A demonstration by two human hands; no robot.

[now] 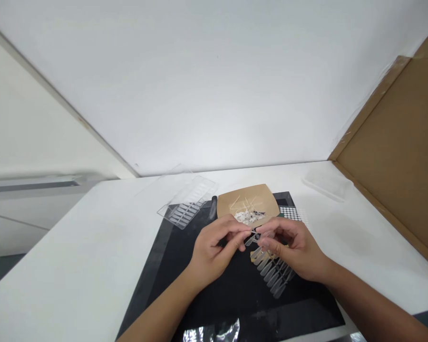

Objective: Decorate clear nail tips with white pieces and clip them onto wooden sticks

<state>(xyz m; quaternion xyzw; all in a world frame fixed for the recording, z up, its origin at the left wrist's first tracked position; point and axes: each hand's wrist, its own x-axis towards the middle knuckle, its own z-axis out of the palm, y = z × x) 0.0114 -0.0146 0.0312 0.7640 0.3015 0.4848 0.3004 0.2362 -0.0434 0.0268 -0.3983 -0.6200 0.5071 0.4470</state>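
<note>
A clear plastic rack of long, nail-shaped pieces (271, 275) hangs or lies over the black mat (221, 294), below my right hand. My right hand (288, 242) is closed on the upper end of this rack. With thumb and index finger pinched together, my left hand (217, 244) holds a small clear piece at the rack's top end. The fingertips of both hands are close together. Just beyond them stands a brown paper tray (231, 202) with white scraps and thin sticks in it. Something yellowish shows behind the rack.
A clear compartment tray (185, 209) lies at the mat's back left, beside a black cylindrical object (213, 207). Behind my right hand is a sheet of white dots (290, 213). A clear lid (326, 184) rests at the back right, near a cardboard panel (395, 142).
</note>
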